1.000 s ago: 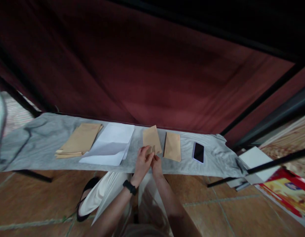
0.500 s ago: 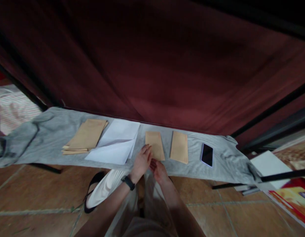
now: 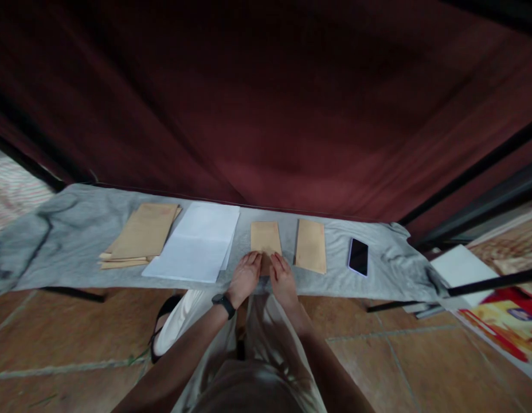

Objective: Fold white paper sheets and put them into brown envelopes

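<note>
On the grey-covered desk, a flat brown envelope.
Left hand and right hand press flat, open-palmed, on its near end.

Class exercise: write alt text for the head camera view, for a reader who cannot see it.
Both hands, left hand and right hand, press flat on the near end of a brown envelope lying on a grey cloth. Left of it lie white sheets and a stack of brown envelopes; right of it, a second envelope and a phone.
</note>
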Demonstrator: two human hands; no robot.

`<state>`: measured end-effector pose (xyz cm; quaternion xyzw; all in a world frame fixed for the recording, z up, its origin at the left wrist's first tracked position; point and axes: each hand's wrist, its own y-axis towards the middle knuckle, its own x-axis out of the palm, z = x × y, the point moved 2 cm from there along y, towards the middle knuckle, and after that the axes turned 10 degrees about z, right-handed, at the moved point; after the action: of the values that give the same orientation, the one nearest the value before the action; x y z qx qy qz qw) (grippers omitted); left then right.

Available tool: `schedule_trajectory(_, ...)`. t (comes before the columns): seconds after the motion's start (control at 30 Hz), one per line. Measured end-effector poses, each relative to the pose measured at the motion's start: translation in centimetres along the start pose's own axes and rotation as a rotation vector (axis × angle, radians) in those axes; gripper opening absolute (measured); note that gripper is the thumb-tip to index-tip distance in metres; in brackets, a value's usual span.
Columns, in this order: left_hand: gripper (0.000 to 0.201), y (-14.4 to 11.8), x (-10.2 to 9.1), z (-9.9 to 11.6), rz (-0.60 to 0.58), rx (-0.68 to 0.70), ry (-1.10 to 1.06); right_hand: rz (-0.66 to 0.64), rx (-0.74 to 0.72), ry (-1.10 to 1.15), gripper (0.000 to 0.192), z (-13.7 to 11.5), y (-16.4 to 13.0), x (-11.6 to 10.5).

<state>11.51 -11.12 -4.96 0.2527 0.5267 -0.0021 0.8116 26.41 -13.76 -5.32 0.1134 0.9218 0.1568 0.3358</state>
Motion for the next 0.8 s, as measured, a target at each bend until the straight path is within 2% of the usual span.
schedule_trajectory(0.1,0.046,1.8,0.4,0.3,-0.002,0.008,0.02,-0.022,-0.163,-0.319,0.051,0.5,0.3,1.0)
schedule_trajectory(0.23,0.05,4.9,1.9,0.1,-0.024,0.026,0.035,-0.032,-0.232,-0.485,0.053,1.5,-0.3,1.9)
schedule_trajectory(0.5,0.055,10.4,4.8,-2.1,-0.079,0.073,0.028,0.037,-0.272,-0.462,0.049,1.2,-0.5,1.5)
schedule_trajectory(0.67,0.054,11.4,5.6,-2.8,-0.097,0.109,0.021,0.058,-0.246,-0.389,0.05,1.2,-0.6,1.4)
schedule_trajectory(0.8,0.054,11.1,5.8,-2.8,-0.111,0.157,0.023,0.088,-0.151,-0.334,0.051,1.6,-0.7,1.5)
